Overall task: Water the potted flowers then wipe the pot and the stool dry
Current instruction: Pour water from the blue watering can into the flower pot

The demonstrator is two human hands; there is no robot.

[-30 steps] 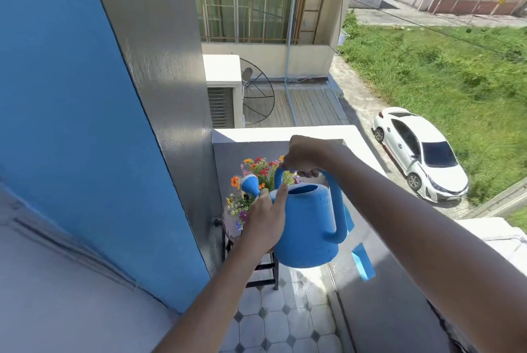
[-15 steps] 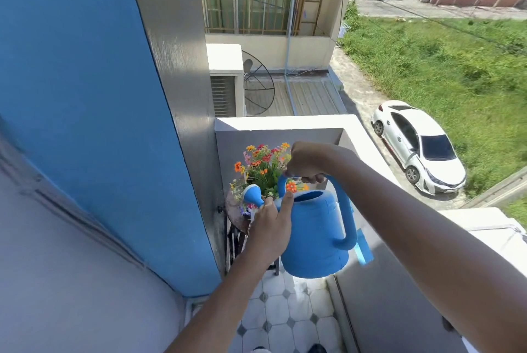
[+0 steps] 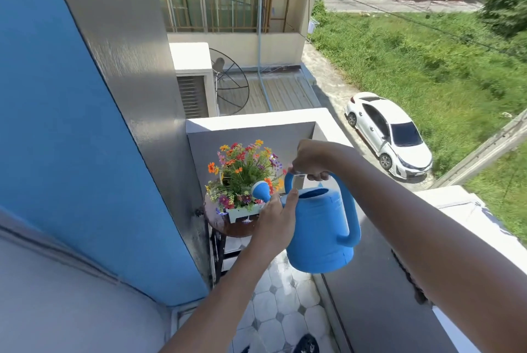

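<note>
A blue watering can hangs over the balcony floor. My right hand grips its top handle and my left hand presses against its side near the spout. The spout's rose points into the colourful flowers. These grow in a pale rectangular pot on a round dark-wood stool with black legs, in the balcony's far corner. My left hand hides part of the stool top. No cloth is visible.
A blue wall and grey pillar close in on the left. A white-topped parapet bounds the corner and runs along the right. White octagon floor tiles lie below. A white car is parked far below.
The view has shifted so the flowers, pot and stool top show more fully. The can stays in both hands, held a little lower relative to the flowers, its rose still among the blooms.
</note>
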